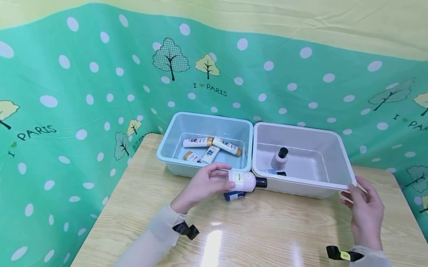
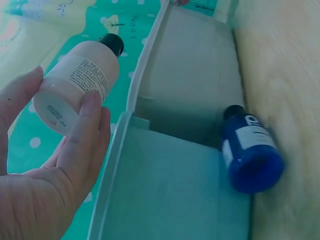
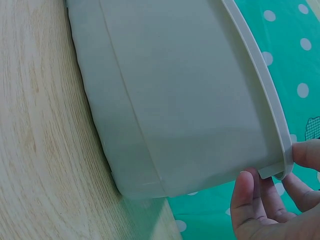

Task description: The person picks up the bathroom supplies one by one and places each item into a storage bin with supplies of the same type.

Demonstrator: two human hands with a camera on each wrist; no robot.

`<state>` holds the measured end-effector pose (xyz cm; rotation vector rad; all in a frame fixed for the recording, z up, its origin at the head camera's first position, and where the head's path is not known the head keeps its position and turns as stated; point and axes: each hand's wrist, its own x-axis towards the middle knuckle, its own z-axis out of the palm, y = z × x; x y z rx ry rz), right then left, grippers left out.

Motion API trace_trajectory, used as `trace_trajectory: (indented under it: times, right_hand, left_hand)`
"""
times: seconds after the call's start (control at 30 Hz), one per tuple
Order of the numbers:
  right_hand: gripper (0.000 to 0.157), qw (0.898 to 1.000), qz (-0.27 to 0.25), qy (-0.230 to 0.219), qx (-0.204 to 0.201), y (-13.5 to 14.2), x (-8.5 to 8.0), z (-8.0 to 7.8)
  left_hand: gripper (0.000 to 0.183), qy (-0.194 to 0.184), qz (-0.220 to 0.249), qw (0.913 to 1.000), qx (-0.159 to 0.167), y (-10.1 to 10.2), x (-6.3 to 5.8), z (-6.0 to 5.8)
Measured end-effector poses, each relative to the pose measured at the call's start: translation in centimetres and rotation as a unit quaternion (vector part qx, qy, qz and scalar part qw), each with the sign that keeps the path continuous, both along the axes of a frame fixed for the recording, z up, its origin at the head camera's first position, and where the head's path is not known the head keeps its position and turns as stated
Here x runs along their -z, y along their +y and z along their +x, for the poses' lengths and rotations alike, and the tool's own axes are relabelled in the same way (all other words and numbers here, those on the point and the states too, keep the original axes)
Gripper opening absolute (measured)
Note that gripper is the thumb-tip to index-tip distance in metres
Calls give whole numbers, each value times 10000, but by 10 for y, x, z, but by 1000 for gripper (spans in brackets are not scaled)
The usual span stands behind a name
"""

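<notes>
My left hand (image 1: 206, 186) grips a pale pink bottle (image 1: 243, 181) by its base end, the black cap pointing right, in front of where two bins meet. In the left wrist view, printed text shows on the label of this bottle (image 2: 82, 77). Below it a dark blue bottle (image 2: 251, 150) with a white label lies on the table against the bins. At the front right corner of the white bin (image 1: 302, 189), my right hand (image 1: 366, 208) pinches the rim; the right wrist view shows its thumb over the rim and fingers beneath.
The light blue bin (image 1: 208, 117) on the left holds several white tubes (image 1: 227, 146) with gold-brown caps. Inside the white bin stand a pink black-capped bottle (image 1: 279, 158) and a lying blue one (image 1: 271, 171). A green dotted cloth (image 1: 242, 84) hangs behind the wooden table (image 1: 265, 243).
</notes>
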<state>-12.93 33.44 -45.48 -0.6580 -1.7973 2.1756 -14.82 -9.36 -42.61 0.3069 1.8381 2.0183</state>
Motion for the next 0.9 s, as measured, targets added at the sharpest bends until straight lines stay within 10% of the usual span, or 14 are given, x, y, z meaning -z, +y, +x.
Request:
trace_trajectory:
  times: [0.9]
  right_hand:
    - [54,10000,70,4,-20,1,3,1]
  left_hand:
    - [64,-117,240,9988,-413,69,-40,-93]
